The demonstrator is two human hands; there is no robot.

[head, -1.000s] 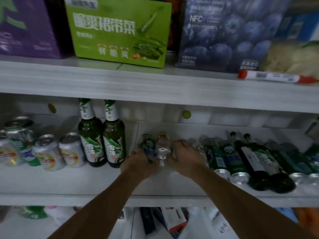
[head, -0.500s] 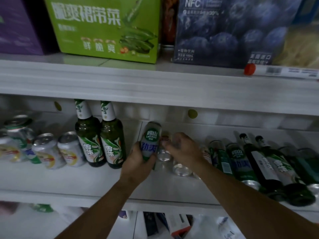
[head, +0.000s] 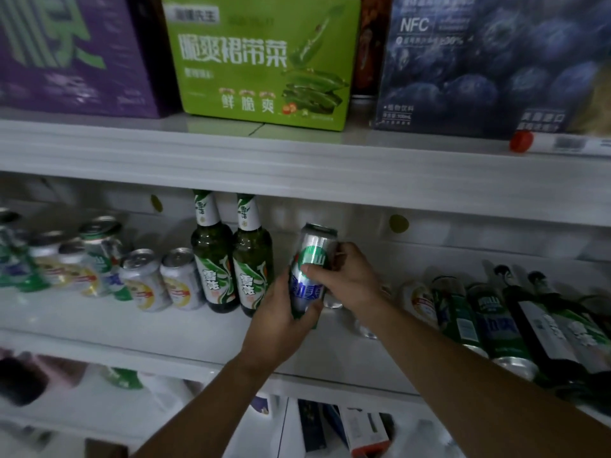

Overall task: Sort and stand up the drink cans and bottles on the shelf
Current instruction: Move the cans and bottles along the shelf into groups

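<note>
- Tall can (head: 314, 246): near upright, just right of two standing green bottles (head: 215, 256), over the middle shelf (head: 132, 328).
- Left hand (head: 281, 322): wrapped round its lower half.
- Right hand (head: 350, 279): clasps its middle.

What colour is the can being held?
The can: silver, green emblem, blue band; head view.

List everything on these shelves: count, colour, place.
Purple box, green box, blue box: one each, top shelf, left to right.
Tube: one, white, red cap, top shelf, far right.
Upright bottles: two, green, middle shelf.
Standing cans: several, silver, middle shelf, left.
Lying cans and bottles: several, green and dark, middle shelf, right.
Held can: one, silver-green, between both hands.
Left hand: one, grips can low.
Right hand: one, grips can high.
</note>
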